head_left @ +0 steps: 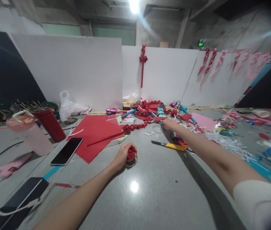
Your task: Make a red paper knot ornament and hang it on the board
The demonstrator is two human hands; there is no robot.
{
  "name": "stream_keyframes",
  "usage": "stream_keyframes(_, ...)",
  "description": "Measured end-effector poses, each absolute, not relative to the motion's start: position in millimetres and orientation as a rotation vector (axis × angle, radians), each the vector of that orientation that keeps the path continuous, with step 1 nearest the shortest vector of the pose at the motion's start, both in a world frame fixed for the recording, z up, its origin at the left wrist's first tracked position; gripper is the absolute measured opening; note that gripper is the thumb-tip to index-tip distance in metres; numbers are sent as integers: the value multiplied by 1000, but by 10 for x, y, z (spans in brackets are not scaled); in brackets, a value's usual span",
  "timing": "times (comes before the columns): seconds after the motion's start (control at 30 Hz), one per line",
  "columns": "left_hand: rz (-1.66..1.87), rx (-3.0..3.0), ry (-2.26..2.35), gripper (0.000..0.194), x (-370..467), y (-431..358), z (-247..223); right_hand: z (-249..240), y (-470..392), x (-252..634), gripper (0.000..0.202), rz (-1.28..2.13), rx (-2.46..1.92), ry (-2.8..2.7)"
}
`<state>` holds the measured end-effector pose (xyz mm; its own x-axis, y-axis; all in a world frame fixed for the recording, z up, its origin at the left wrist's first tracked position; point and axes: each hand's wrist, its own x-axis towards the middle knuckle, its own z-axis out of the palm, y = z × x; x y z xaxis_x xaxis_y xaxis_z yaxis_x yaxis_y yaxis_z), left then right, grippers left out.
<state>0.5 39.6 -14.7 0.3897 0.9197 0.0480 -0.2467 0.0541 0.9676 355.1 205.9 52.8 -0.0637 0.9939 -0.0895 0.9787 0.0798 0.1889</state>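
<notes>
My left hand (123, 156) curls around a small red folded-paper flower (131, 154) close to the floor. A pale, clear ring (133, 163) shows just below the flower, against the fingers. My right hand (167, 124) reaches forward to the near edge of a heap of red braided paper (147, 110). Its fingers are bent together beside a red paper strip (159, 118); what they pinch is too small to make out. Another clear ring (157, 129) lies under that hand. A yellow and black utility knife (174, 146) rests nearer to me, below the right wrist.
Red paper sheets (97, 127) lie at left beside a phone (67, 151), a red bottle (50, 124), a pink cup (30, 134) and a pink glue gun (9, 166). White paper shreds (231, 143) spread at right. Behind, a white panel (174, 70) carries hanging red decorations (143, 64).
</notes>
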Motion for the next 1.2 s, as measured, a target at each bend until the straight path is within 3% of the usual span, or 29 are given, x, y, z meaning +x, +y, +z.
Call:
stream_keyframes(0.27, 1001, 1209, 730, 48, 17, 411, -159, 430, 2236, 3664, 37, -61, 1997, 2161)
stream_keyframes(0.4, 991, 1233, 738, 51, 14, 424, -177, 587, 2284, 3776, 33, -160, 1998, 2343)
stream_keyframes(0.63, 977, 1262, 749, 52, -1, 424, -181, 867, 2337, 3995, 42, -434, 1821, 2589)
stream_keyframes(0.8, 984, 1280, 772, 54, -14, 412, -168, 694, 2309, 4112, 23, -274, 1832, 2420)
stream_keyframes(1.2, 970, 1312, 778, 53, -22, 389, -134, 307, 2198, 4215, 24, 69, 1808, 2357)
